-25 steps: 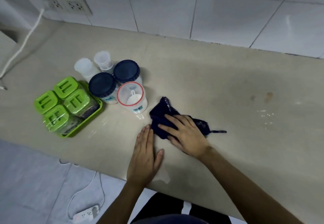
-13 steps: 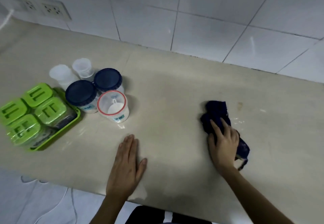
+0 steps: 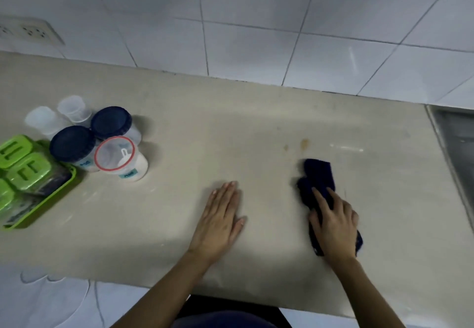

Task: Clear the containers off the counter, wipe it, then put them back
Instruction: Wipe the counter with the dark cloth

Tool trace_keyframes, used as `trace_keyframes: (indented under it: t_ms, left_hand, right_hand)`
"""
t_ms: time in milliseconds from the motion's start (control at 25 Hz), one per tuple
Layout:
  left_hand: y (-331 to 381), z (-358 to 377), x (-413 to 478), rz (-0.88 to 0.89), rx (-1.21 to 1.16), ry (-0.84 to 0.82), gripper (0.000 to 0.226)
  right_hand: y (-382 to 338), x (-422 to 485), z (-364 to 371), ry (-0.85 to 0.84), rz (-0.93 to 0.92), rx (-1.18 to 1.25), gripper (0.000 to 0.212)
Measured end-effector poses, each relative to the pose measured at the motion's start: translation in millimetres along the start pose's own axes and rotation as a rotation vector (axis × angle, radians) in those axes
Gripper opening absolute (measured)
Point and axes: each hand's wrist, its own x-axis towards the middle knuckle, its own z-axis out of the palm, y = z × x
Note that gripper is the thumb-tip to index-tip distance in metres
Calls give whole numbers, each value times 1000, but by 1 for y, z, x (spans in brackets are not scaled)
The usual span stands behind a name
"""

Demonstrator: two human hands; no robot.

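My right hand point(image 3: 334, 221) presses a dark blue cloth point(image 3: 316, 177) flat on the beige counter point(image 3: 218, 127), right of centre. My left hand point(image 3: 219, 221) lies flat on the counter, fingers together, holding nothing. At the far left stand the containers: two jars with dark blue lids point(image 3: 73, 144) point(image 3: 111, 122), an open jar with a red rim point(image 3: 115, 157) and a white scoop inside, two clear cups point(image 3: 74, 108) point(image 3: 41, 120), and a green tray point(image 3: 45, 200) with several green-lidded boxes.
A brown stain point(image 3: 304, 143) and some wet streaks mark the counter beyond the cloth. A metal sink edge point(image 3: 446, 153) lies at the far right. White wall tiles rise behind, with a socket plate point(image 3: 30, 32) at the upper left. The counter's front edge runs just below my wrists.
My right hand has swept the cloth from beside the red-rimmed jar to the right side of the counter. My left hand has stayed flat on the counter.
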Motion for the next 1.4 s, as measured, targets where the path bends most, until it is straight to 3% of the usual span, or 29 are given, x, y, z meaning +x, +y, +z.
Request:
trace_keyframes:
  t_ms: [80,160,400,560,680,840,920,1040,1120,1200,1280,1400]
  left_hand:
    - [13,9,7,-17,14,-36,63]
    - [16,16,8,-23,43,-34,64]
    - [15,19,8,-2,-15,20,64]
    - [13,23,15,12,-26,56,65]
    - [15,22,12,-10,-12,39,65]
    - [16,20,10,-28,-13,34,64]
    - [16,19,10,-25,-41,56,64]
    - [16,19,11,-12,-65,77,64]
    - [15,20,10,-2,-79,97,64]
    - [13,22,11,10,-79,106,64]
    - [12,24,12,2,-64,98,64]
    - [12,25,14,-23,-40,66,66]
  right_hand:
    - [44,-9,-11,6,95,-9,57]
    - [66,-17,-14,-19,36,-25,58]
    - [57,-30,-1,-71,58,-28,56]
    - [52,-19,-2,-97,-139,-56,55]
    - [15,-4,8,-160,-389,-35,54]
    - [-8,70,25,-192,-624,-21,50]
    - [13,110,24,-169,-541,-31,51]
    - [36,137,22,-105,-184,14,52]
    - [14,132,29,-24,72,73,51]
    - [-28,118,35,21,194,139,49]
    - [-59,97,42,11,13,135,47]
    - [-53,95,40,-120,-661,39,48]
